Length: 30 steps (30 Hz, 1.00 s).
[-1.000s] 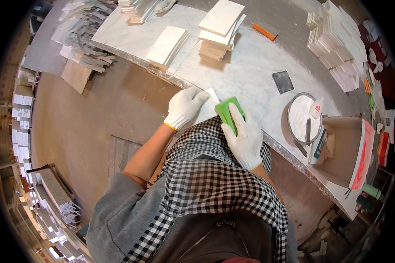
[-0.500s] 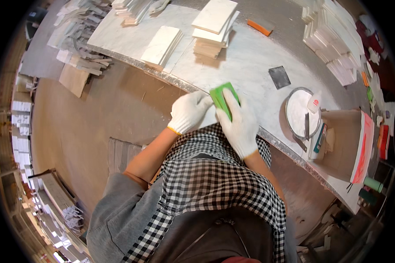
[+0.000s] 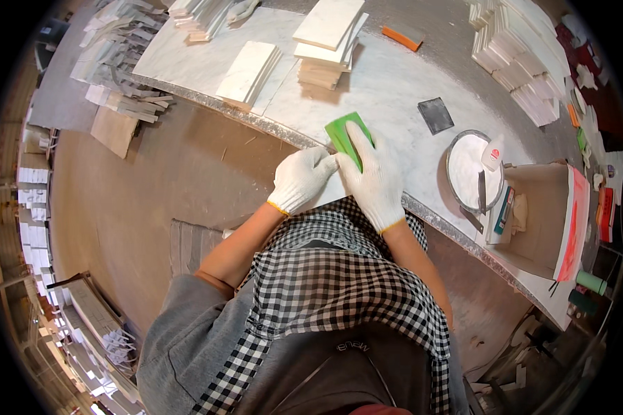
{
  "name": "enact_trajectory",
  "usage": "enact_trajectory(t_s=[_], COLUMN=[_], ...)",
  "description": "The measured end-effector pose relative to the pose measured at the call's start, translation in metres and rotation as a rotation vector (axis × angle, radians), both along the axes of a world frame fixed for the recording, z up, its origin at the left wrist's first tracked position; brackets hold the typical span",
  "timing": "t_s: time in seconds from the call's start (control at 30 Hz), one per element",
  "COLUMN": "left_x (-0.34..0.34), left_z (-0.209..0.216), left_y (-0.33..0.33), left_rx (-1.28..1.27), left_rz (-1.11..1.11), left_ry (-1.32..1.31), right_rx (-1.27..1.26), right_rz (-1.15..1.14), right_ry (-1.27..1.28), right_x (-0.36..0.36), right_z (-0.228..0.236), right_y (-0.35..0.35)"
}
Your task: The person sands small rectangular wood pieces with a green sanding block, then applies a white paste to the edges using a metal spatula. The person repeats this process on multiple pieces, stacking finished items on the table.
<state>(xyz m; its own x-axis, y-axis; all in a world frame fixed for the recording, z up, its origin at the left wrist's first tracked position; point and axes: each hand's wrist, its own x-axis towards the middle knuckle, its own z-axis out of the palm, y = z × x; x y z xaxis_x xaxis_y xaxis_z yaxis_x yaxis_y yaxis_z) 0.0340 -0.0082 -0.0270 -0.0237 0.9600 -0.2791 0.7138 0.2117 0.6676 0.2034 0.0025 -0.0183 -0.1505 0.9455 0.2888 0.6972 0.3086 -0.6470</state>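
Note:
My right hand (image 3: 375, 181), in a white knit glove, grips a green sanding pad (image 3: 344, 135) over the near edge of the worktable. Beside it, my left hand (image 3: 299, 178), gloved the same way, is closed on the left side of a white stone tile (image 3: 333, 191). Only a small part of this tile shows between the hands, in front of my checked apron. The fingertips of my left hand are hidden, and the two hands nearly touch.
Stacked white tiles (image 3: 329, 28) and a lower stack (image 3: 250, 71) stand on the marble-topped table (image 3: 387, 86). An orange block (image 3: 402, 37) and a dark square pad (image 3: 436, 115) lie there. To the right are a bowl of white powder (image 3: 466, 166) and an open cardboard box (image 3: 538, 207).
My right hand and the green pad have shifted slightly away from me and to the left. My left hand keeps its hold, and the whole view has tilted a little.

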Motion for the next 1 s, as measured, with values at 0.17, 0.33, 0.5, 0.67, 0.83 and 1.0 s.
enact_trajectory(t_s=[0.17, 0.33, 0.5, 0.67, 0.83, 1.0], left_x=[-0.015, -0.018, 0.003, -0.018, -0.022, -0.018], left_z=[0.008, 0.008, 0.006, 0.006, 0.008, 0.006], left_y=[0.007, 0.008, -0.008, -0.001, -0.001, 0.001], left_rx=[-0.061, -0.019, -0.076, 0.027, 0.096, 0.178], left_rz=[0.155, 0.089, 0.012, 0.114, 0.132, 0.126], left_ry=[-0.011, -0.005, -0.09, -0.198, -0.361, -0.391], right_rx=[0.027, -0.046, 0.055, -0.053, 0.137, 0.302], right_rz=[0.077, 0.048, 0.031, -0.135, -0.196, -0.228], right_ry=[-0.041, -0.026, 0.047, 0.084, -0.306, -0.306], right_x=[0.012, 0.015, 0.005, 0.043, 0.062, 0.05], right_z=[0.0, -0.002, -0.009, -0.016, -0.036, -0.023], right_y=[-0.023, -0.037, 0.014, 0.033, 0.032, 0.017])
